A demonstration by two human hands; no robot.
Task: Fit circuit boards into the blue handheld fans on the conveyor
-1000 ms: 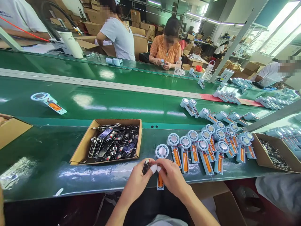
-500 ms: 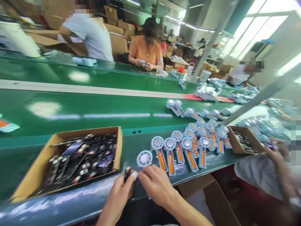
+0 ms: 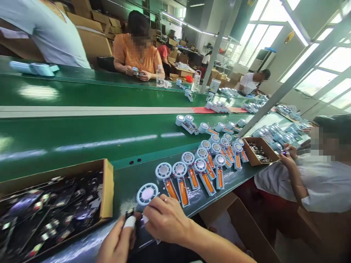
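Observation:
My left hand (image 3: 117, 243) is at the bottom edge, fingers pinched on a small black circuit board (image 3: 129, 213), with white tape on a fingertip. My right hand (image 3: 164, 221) is curled beside it, pinching at the handle of a pale blue fan half-shell (image 3: 147, 194) whose round head lies on the green bench just above my fingers. The handle is mostly hidden under my right hand. Both hands meet over the front edge of the bench.
A cardboard box (image 3: 107, 186) of black circuit boards stands at the left. Rows of fan shells with orange batteries (image 3: 203, 166) lie to the right, then a second small box (image 3: 259, 151). A seated person (image 3: 307, 175) works at the right; others sit across the green conveyor (image 3: 82, 135).
The view has swung to the right, so the box and fan rows slid left in frame. My hands stay together on the board and fan shell, now lower left.

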